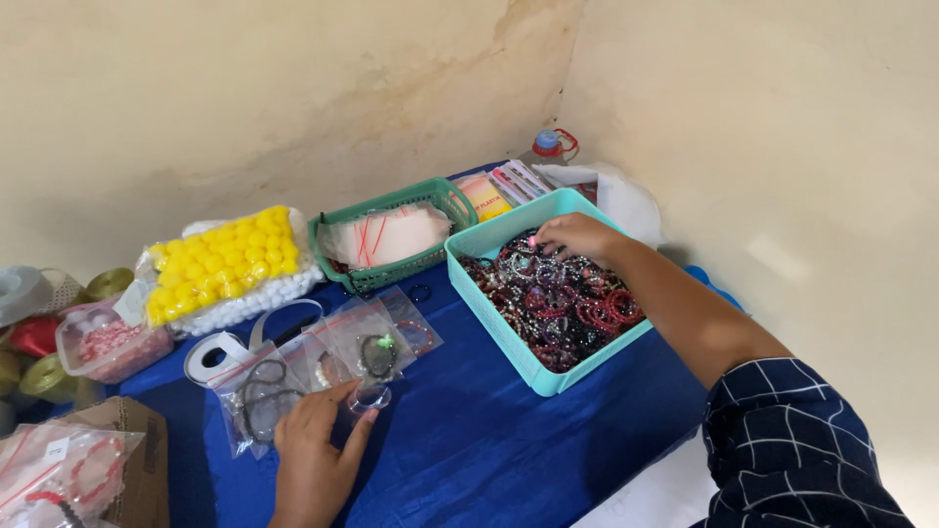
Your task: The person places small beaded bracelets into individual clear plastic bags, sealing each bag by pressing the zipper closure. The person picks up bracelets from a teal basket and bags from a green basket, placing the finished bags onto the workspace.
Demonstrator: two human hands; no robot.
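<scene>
My right hand [577,237] reaches into a turquoise basket [509,337] filled with many beaded bracelets [567,303], its fingers curled down among them near the far corner; whether it grips one I cannot tell. My left hand [315,452] lies on the blue cloth [469,440], fingertips on a small clear plastic bag [370,398]. Just beyond it lie several clear zip bags holding bracelets [377,342].
A green basket [337,259] of empty clear bags stands behind. A bag of yellow and white balls [223,269] sits left, with a white tape roll [217,354], a tub of pink beads [108,342], ribbon spools [39,376] and a cardboard box [137,469]. Walls close behind and right.
</scene>
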